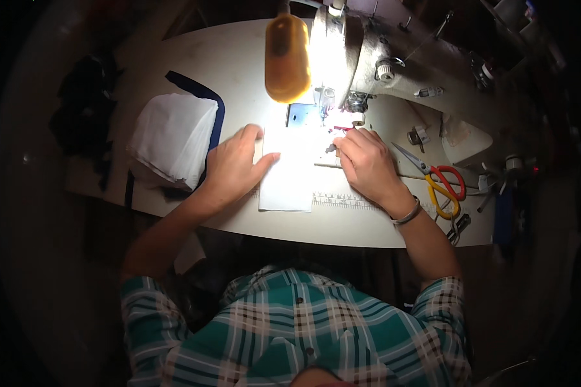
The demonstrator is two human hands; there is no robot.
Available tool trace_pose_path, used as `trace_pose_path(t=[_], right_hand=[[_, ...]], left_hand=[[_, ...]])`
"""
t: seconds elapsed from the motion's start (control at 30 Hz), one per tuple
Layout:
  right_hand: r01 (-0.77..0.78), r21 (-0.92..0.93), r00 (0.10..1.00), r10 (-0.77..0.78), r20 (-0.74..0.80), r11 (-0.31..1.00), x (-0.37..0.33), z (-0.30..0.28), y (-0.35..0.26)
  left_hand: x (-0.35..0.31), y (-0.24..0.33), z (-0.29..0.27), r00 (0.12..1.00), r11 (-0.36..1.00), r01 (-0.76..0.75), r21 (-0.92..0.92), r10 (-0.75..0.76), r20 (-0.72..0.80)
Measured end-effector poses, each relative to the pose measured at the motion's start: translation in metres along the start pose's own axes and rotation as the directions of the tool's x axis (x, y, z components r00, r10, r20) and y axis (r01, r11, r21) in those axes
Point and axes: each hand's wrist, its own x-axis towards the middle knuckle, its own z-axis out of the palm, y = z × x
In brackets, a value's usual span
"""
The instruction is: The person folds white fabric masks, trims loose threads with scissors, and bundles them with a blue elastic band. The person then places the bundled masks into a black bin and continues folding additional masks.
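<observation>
One view only, from a camera worn on the person's head, looking almost straight down over the chest onto the desk [239,58]. It sits close: the plaid shirt [290,329] fills the lower edge, and both forearms run up from it to the hands near the middle. The sewing machine [394,58] lies at the top, farthest from the lens. The fisheye bends the desk's edges into curves, and the rim of the picture falls off into dark. No second view shares the scene.
</observation>
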Motion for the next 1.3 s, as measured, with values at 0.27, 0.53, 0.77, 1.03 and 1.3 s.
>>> trace_pose_path(t=[0.27,0.53,0.77,1.03,1.3], right_hand=[[0.108,-0.116,0.988,-0.094,0.122,0.987,-0.002,0.008,-0.003],[0.122,-0.121,0.985,-0.106,0.133,0.985,0.000,0.009,-0.003],[0.112,-0.105,0.987,-0.099,0.126,0.988,0.002,0.009,-0.004],[0.112,-0.082,0.990,-0.104,0.097,0.990,0.001,0.010,-0.001],[0.078,-0.083,0.995,-0.072,0.070,0.994,0.002,0.012,0.000]], left_hand=[[0.056,-0.001,0.040,0.929,0.952,-0.307,-0.012,0.297,-0.220],[0.055,-0.019,0.033,0.884,0.884,-0.421,-0.202,0.351,-0.308],[0.062,-0.004,0.034,0.984,0.860,-0.176,-0.480,0.171,-0.054],[0.070,-0.003,0.041,0.976,0.945,-0.213,-0.247,0.193,-0.102],[0.072,-0.001,0.040,0.980,0.942,-0.195,-0.271,0.179,-0.084]])
